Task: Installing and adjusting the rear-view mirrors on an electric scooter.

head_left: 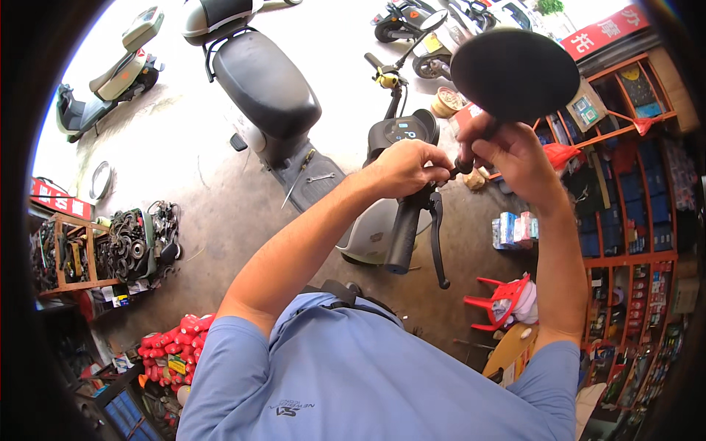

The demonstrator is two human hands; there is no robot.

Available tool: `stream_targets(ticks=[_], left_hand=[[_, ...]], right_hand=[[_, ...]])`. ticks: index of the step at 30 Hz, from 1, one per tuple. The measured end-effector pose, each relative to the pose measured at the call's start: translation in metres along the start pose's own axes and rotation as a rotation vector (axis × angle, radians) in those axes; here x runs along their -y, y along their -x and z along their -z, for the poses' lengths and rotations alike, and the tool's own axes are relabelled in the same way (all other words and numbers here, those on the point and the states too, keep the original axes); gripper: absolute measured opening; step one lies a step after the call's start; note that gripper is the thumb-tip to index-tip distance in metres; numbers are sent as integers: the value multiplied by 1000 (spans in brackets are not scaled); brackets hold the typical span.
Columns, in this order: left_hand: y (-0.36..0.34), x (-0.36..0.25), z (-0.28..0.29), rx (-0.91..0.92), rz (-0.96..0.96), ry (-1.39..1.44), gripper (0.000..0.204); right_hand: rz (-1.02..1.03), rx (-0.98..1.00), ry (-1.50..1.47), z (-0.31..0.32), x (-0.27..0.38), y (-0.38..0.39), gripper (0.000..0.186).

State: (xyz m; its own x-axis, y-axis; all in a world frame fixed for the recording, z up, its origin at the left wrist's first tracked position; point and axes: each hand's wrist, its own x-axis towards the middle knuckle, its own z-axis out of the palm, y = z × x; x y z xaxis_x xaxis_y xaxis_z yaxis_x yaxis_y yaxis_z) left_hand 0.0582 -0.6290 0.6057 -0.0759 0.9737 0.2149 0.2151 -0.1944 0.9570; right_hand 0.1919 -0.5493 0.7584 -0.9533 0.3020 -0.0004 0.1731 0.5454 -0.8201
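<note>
A round black rear-view mirror (515,76) is held up at the right of the handlebar, its dark back toward me. My right hand (517,156) is closed around its stem, just below the mirror head. My left hand (415,169) pinches at the stem's lower end, over the scooter's handlebar; the small part between those fingertips is mostly hidden. Beneath my hands are the black handlebar grip (404,237) and the brake lever (438,242). Beyond the left hand, the lit dashboard (404,131) is partly covered.
A wrench (321,177) and a screwdriver (298,178) lie on the scooter's footboard, below the black seat (270,81). Shelves (629,259) of parts line the right side, near a red stool (501,303). Red packages (176,349) are heaped at lower left. Other scooters (110,88) stand behind.
</note>
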Motion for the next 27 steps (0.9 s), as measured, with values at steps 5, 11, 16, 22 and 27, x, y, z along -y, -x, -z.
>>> stream_targets(ticks=[5,11,16,22,27], left_hand=[[0,6,1,-2,-6,28,16],[-1,7,4,2,-50,-27,18],[-5,5,3,-6,-77,-33,21],[-6,17,7,6,-144,34,20],[-10,14,17,103,-123,121,21]], right_hand=[[111,-62,112,-9,-7,2,12],[139,-94,35,-12,-16,29,11],[148,-350,-24,-24,-29,41,11],[113,-647,138,-63,-39,41,11],[144,-793,16,-77,-40,41,14]])
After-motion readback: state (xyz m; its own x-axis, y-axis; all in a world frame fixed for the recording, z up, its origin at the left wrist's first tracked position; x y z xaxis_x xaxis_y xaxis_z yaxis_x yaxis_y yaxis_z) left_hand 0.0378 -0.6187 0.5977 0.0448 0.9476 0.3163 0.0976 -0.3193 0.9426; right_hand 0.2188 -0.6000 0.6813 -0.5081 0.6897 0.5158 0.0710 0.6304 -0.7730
